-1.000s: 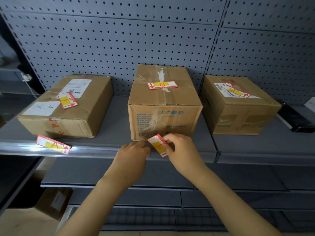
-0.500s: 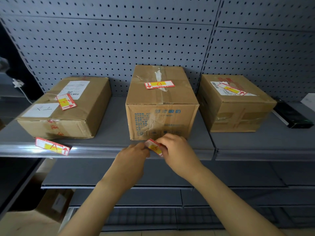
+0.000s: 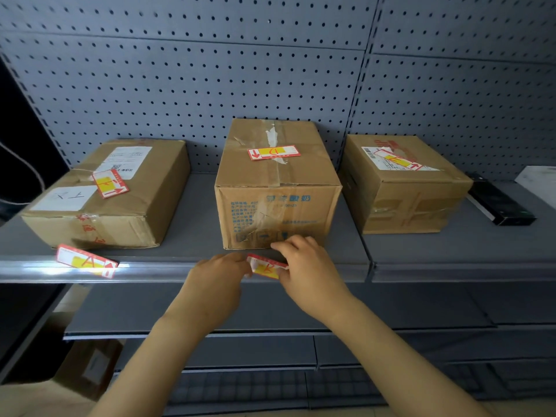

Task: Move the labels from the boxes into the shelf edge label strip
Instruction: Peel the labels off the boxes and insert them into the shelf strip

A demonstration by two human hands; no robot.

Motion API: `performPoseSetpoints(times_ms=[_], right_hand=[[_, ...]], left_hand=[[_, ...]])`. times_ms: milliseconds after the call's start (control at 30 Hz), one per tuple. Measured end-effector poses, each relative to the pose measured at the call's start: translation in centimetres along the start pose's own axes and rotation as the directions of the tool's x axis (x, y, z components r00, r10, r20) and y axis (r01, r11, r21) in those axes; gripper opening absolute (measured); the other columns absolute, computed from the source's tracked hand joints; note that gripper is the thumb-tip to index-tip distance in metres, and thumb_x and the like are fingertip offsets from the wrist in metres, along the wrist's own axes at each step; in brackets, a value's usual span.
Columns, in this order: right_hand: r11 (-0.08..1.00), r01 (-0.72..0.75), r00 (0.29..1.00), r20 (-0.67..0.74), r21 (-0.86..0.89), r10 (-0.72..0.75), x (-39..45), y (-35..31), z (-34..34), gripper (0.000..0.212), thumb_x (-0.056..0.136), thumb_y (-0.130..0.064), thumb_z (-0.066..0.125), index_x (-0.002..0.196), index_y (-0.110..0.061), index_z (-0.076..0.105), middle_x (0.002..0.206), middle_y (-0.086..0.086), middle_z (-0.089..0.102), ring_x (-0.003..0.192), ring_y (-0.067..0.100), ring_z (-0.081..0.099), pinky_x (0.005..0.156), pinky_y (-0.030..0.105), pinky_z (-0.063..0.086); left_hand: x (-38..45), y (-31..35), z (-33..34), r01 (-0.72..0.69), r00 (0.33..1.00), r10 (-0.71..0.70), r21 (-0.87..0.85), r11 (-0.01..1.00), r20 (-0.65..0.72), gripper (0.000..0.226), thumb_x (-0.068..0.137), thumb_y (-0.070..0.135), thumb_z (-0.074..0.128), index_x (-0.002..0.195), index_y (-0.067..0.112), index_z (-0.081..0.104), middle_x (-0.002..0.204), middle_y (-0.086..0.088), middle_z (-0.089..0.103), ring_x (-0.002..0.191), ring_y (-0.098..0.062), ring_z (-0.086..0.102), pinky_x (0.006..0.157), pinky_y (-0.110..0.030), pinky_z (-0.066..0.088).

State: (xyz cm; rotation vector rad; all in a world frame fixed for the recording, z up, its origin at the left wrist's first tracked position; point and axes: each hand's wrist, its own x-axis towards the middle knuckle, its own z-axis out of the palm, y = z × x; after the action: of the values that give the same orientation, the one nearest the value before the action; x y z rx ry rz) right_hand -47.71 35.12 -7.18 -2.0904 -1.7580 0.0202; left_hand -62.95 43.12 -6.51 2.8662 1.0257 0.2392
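Both the left hand [image 3: 219, 275] and right hand [image 3: 304, 266] pinch the label [image 3: 266, 267] by its ends, holding it level against the shelf edge strip [image 3: 168, 270] for insertion.

Ends of the bent label [image 3: 266, 267] hidden under both hands, blue print on the middle box [image 3: 278, 188] too blurry to read, black box [image 3: 501, 204] unclear.
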Motion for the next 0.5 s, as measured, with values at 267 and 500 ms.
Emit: performPoseSetpoints(times_ms=[267,500], right_hand=[[0.977,-0.159,0.987,-0.014,0.141,0.162,-3.1,1.2,-4.4,0.032,0.090,-0.023,0.060,0.122,-0.023,0.058,0.119,-0.005,0.061,0.111,0.012,0.054,0.092,0.032,0.048],[0.958,-0.278,0.957,-0.068,0.074,0.283,-6.6,4.2,-7.3,0.029,0.090,-0.025,0.058,0.120,-0.023,0.060,0.119,-0.003,0.062,0.108,0.016,0.057,0.089,0.034,0.049]], left_hand=[[1.3,3.5,-3.3,-0.006,0.999,0.013,0.125,0.992,-0.053,0.022,0.088,0.027,0.055,0.109,0.029,0.059,0.110,0.004,0.068,0.098,-0.022,0.063,0.077,-0.033,0.051],[4.1,9.4,-2.9,-0.205,0.978,0.209,0.169,0.964,-0.008,0.024,0.091,0.031,0.046,0.115,0.030,0.052,0.110,0.001,0.064,0.101,-0.022,0.061,0.076,-0.031,0.048]])
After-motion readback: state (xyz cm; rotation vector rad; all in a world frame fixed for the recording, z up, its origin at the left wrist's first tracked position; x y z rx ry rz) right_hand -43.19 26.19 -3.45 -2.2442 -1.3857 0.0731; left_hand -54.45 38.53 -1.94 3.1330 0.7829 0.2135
